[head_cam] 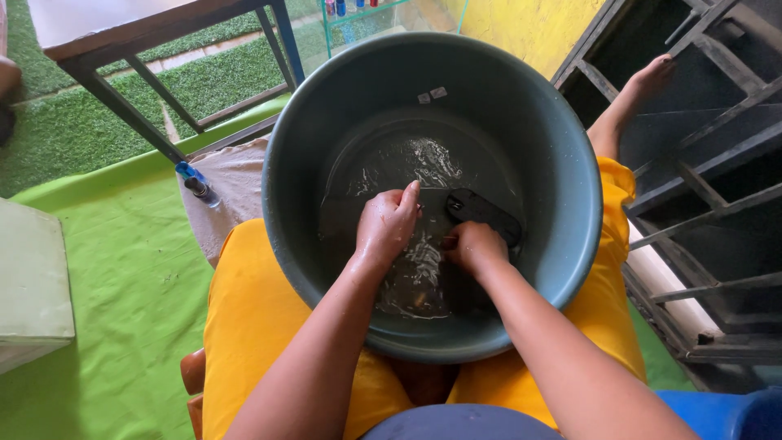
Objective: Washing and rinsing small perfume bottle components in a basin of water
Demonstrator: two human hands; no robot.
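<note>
Both forearms reached from the bottom of the head view into a grey-green basin (326, 106) held between the person's knees on yellow cloth (244, 318), with shallow water lying in its bottom. Left hand (387, 222) was curled loosely, fingers together, pressing into the water, while the right hand (474, 246) was clenched on one end of a dark flat object (487, 213). Judging by the wet hands and the object half under water, washing seemed under way, with rinsing and lifting out not yet done.
</note>
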